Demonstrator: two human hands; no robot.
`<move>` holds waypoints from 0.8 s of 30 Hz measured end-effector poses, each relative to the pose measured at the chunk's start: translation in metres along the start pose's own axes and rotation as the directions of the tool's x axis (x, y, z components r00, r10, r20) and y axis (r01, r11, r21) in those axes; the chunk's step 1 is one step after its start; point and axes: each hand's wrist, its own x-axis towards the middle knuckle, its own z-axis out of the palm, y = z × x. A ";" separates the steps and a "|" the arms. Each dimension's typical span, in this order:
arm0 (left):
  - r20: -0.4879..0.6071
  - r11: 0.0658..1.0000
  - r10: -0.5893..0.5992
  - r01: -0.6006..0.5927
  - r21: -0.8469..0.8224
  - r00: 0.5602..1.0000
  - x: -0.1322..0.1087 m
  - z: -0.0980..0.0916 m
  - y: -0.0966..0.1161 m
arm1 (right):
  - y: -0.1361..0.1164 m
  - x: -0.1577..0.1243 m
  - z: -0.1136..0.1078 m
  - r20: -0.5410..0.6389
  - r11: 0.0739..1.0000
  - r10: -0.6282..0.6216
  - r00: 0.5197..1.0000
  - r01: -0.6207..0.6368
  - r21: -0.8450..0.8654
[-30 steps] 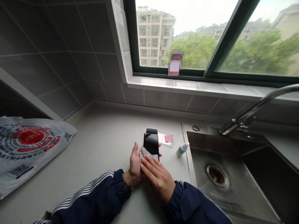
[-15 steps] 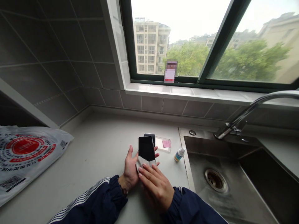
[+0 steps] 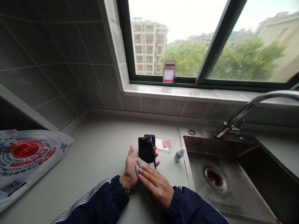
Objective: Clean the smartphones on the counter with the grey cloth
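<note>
A black smartphone (image 3: 146, 148) lies screen up in my left hand (image 3: 131, 169), whose fingers come round its right edge while the thumb stands away on the left. My right hand (image 3: 157, 184) presses a light grey cloth (image 3: 143, 165) with a zigzag edge onto the lower part of the screen. Behind the phone, a second dark phone-like object (image 3: 153, 140) is mostly hidden. It lies beside a clear phone case (image 3: 161, 147) with a pink slip (image 3: 166, 144) on it. To the right stands a small spray bottle (image 3: 179, 154) with a white cap.
At right a steel sink (image 3: 233, 193) with a drain and a chrome faucet (image 3: 235, 116) is set into the white counter (image 3: 98, 149). A white plastic bag (image 3: 28, 155) with red print lies at the left. Behind is a tiled wall below a window sill (image 3: 182, 91).
The cloth under my right hand has shifted slightly and bunched a little more toward the left edge of the phone. My left hand keeps its hold. The view has tilted slightly.
</note>
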 end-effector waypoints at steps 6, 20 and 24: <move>0.027 0.996 -0.089 0.090 -0.029 0.996 0.002 0.004 -0.004 | 0.005 -0.002 0.002 0.037 0.994 0.097 0.995 -0.095 -0.046; 0.067 0.991 -0.123 0.119 0.058 0.990 0.003 -0.008 -0.008 | 0.010 -0.008 0.006 0.024 0.991 0.052 0.998 -0.049 -0.123; 0.064 0.996 -0.080 0.077 0.053 0.995 0.001 -0.007 -0.008 | 0.007 -0.009 0.007 0.041 0.995 0.050 0.998 -0.046 -0.091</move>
